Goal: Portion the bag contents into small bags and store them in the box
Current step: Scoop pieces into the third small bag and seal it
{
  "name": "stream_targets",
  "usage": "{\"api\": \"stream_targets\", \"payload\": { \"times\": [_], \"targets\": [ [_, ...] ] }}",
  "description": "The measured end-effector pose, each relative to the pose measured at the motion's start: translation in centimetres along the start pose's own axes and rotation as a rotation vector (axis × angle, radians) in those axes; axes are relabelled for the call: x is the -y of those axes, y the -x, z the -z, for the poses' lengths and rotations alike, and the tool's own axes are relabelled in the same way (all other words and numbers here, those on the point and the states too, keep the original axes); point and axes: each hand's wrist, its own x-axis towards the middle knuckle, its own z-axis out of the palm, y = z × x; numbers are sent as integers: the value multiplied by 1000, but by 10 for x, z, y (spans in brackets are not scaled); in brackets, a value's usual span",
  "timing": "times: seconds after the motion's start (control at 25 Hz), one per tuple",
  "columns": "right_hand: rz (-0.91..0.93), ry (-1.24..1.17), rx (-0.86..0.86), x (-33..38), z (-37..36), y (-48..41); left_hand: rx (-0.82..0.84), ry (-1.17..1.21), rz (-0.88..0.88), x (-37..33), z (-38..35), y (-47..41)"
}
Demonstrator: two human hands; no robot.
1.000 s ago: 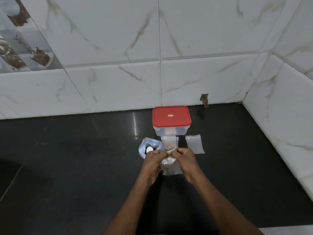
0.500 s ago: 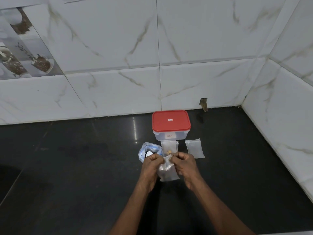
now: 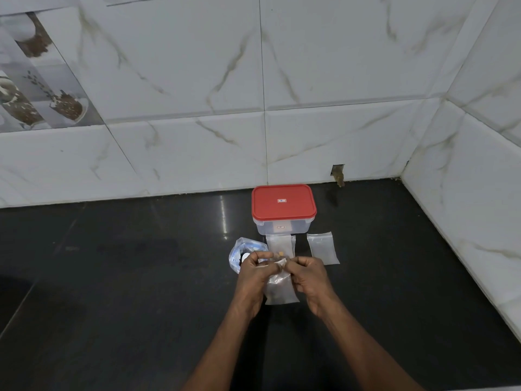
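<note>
Both hands pinch the top edge of one small bag (image 3: 280, 287), which hangs between them with its long axis running straight down toward the bench (image 3: 112, 292). The left hand (image 3: 255, 273) grips the mouth's left corner and the right hand (image 3: 308, 275) grips the right corner, fingertips nearly meeting at the middle. Each hand is closed on the bag's rim; I judge they are working the mouth, to open or seal it.

Taking the box (image 3: 283, 211) as the landmark: it stands beyond the hands with its red lid still on. The held bag is nearer the person than the box, roughly in line with it. Two more small bags lie flat just in front of the box, one (image 3: 279, 244) touching its base line and one (image 3: 322, 248) off to the right. The larger source bag (image 3: 239, 253) sits in front and left of the box, just behind the left hand, which is nearer to it.

The bench is dark, glossy stone, bounded by white marble-patterned wall tiles (image 3: 197, 80) meeting in a corner at the right.
</note>
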Motion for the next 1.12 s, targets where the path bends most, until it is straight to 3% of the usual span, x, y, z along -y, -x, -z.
{"api": "stream_targets", "payload": {
  "times": [0.4,0.64,0.8,0.96,1.12],
  "targets": [
    [125,122,-26,-6,-2,-4,-3,-68,-29,-2,6,-3],
    [102,96,-16,-6,4,-9,3,-21,88,3,12,-2],
    [75,95,57,-6,1,-4,22,-66,27,3,11,1],
    [108,116,17,-9,-1,-6,59,-146,-2,5,8,1],
    [115,84,-31,-7,4,-13,18,-29,82,3,18,-4]
  ]
}}
